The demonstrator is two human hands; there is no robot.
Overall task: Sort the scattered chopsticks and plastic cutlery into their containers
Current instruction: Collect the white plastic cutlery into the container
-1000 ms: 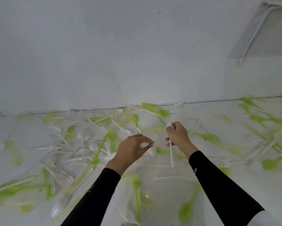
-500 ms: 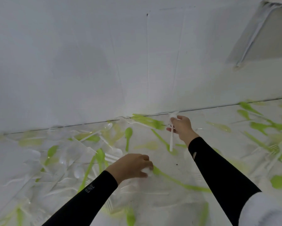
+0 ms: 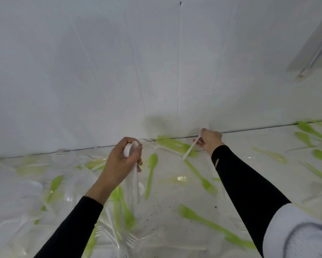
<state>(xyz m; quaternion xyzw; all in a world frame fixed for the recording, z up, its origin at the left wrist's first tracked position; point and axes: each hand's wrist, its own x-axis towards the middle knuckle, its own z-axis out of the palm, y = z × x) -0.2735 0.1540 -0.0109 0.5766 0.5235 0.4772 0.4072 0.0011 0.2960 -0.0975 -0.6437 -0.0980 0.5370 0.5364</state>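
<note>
Head view: a white table [image 3: 175, 211] strewn with green and white cutlery [image 3: 203, 216]. Over it the left hand [image 3: 117, 166] grips bunched white spoons [image 3: 131, 150], handles hanging down, and the right hand [image 3: 210, 140] pinches one white utensil [image 3: 190, 148]. A green spoon [image 3: 151, 170] lies just right of the left hand, its long axis pointing away from the person.

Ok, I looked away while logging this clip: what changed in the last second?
The left hand dipped to the littered surface, then rose gripping white spoons, handles hanging down. The right hand moved back to the wall edge; its white utensil now slants down-left. Unchanged: the right hand's grip on it, green and white cutlery scattered around.
</note>
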